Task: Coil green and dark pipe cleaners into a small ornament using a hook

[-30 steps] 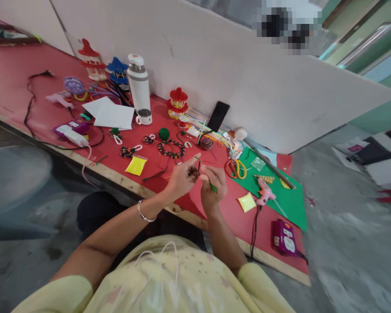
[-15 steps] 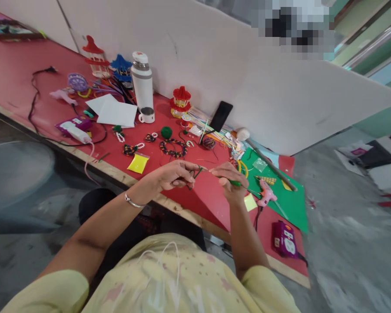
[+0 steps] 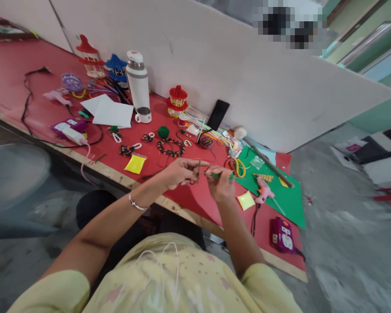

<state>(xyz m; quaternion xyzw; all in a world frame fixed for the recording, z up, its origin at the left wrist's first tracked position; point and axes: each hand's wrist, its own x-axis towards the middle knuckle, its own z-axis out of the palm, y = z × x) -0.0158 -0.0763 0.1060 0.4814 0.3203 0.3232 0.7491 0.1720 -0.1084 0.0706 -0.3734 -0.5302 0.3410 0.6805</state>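
Note:
My left hand (image 3: 181, 173) is held above the front of the red table, its fingers closed on dark green yarn (image 3: 199, 167) that stands up in a short loop near the fingertips. Just to its right, my right hand (image 3: 222, 188) grips a thin tool with a green handle, which looks like a crochet hook (image 3: 216, 175). The hook's tip points at the yarn; whether they touch is too small to tell. Beyond the hands lie a braided multicoloured yarn ring (image 3: 171, 148), a green yarn ball (image 3: 163, 132) and a multicoloured yarn ball (image 3: 206, 141).
Yellow-handled scissors (image 3: 240, 168), a pink glue gun (image 3: 263, 191) and a purple power box (image 3: 282, 236) lie to the right. A white flask (image 3: 138, 84), a cup (image 3: 144, 114) and a phone (image 3: 218, 114) stand or lie behind. A yellow packet (image 3: 135, 164) is near the left forearm.
My right hand has shifted left and its fingers have curled more around the green handle, uncovering the scissors. My left hand stays near the same place. The view has shifted slightly.

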